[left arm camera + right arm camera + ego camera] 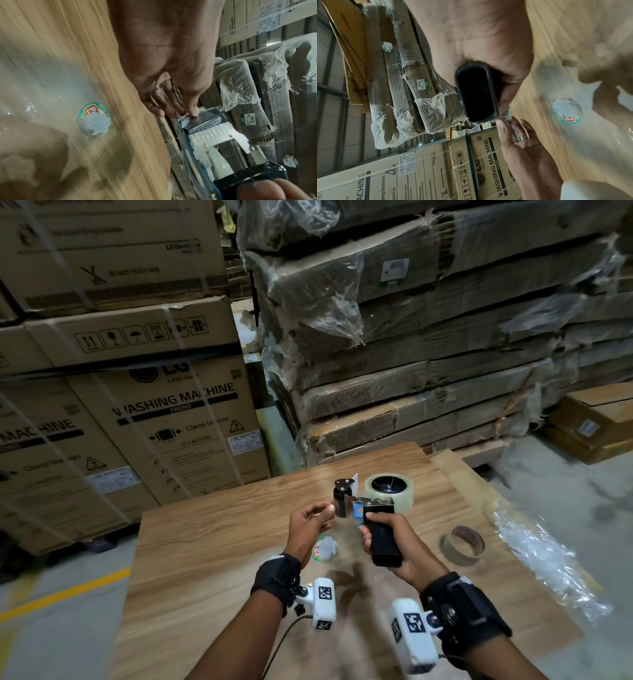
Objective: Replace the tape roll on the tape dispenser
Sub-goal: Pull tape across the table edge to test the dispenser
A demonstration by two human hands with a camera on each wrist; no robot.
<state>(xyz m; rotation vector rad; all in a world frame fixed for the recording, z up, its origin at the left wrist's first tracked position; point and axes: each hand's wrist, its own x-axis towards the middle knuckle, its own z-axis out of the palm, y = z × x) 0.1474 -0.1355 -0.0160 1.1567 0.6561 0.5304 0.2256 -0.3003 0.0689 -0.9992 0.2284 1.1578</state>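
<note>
Over the table (205, 542), my right hand (406, 542) clamps the tape dispenser (380, 534) steady. Left hand (308, 530) pinches the tape end (182, 117), threading probably.

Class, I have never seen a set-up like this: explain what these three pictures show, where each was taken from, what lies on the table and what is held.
No machine here: each grip is a person's bare hand. One picture comes from a camera on the head; the other two come from white cameras strapped to the wrists. The right grip holds the tape dispenser by its black handle, with a clear tape roll on it. The left grip pinches the loose tape end at the dispenser's front. On the wooden table are an empty cardboard core, a round sticker and crumpled plastic wrap at its right edge.
</note>
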